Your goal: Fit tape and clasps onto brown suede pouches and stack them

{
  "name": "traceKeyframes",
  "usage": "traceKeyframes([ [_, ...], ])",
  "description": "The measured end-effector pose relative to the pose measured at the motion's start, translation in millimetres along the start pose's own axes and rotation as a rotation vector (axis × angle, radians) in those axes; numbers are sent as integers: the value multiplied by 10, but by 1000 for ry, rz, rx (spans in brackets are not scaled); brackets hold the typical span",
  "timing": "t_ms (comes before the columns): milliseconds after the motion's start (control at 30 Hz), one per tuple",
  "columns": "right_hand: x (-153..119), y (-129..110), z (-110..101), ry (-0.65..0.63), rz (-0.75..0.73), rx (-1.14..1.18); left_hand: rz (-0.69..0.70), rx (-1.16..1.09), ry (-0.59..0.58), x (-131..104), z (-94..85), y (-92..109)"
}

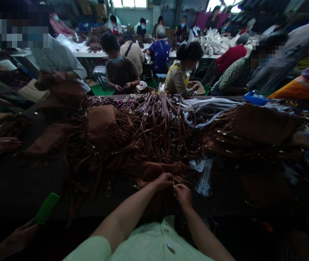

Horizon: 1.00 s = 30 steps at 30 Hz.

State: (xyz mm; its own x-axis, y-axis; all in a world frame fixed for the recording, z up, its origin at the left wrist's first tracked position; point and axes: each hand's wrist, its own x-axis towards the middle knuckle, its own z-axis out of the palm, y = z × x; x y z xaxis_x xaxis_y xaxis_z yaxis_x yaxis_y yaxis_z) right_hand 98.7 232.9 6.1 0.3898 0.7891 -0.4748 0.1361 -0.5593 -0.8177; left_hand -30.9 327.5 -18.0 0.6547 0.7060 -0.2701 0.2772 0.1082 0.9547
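Note:
A brown fringed bag lies on the dark table right in front of me. At its near right edge, my left hand is closed on the bag, the fingers bent. Beside it, my right hand is closed in a pinch, its fingertips almost meeting those of the left. What sits between the right fingertips is too small and dark to name. A bundle of thin clear plastic strips lies just right of my hands. Brown straps with metal clasps are heaped behind the bag.
More fringed bags are piled at left and right. White wrapped straps lie beyond. At lower left another person's hand holds a green comb; a further hand rests at far left. Several people sit across the table.

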Motion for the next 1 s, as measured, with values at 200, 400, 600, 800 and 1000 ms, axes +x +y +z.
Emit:
traceKeyframes([
  [200,-90,-62,7,-81,-164,105,13,17,22,-52,-31,153],
  [400,-199,-218,41,89,-405,-354,28,-53,8,-55,-41,129],
  [600,-127,-361,41,40,-417,-516,-14,-393,-15,-53,-51,124],
  [800,44,-485,-41,-39,-474,-653,-81,-500,79,-24,-137,221],
  [1000,181,-465,-63,-65,-478,-527,-139,-421,-6,-29,-247,280],
])
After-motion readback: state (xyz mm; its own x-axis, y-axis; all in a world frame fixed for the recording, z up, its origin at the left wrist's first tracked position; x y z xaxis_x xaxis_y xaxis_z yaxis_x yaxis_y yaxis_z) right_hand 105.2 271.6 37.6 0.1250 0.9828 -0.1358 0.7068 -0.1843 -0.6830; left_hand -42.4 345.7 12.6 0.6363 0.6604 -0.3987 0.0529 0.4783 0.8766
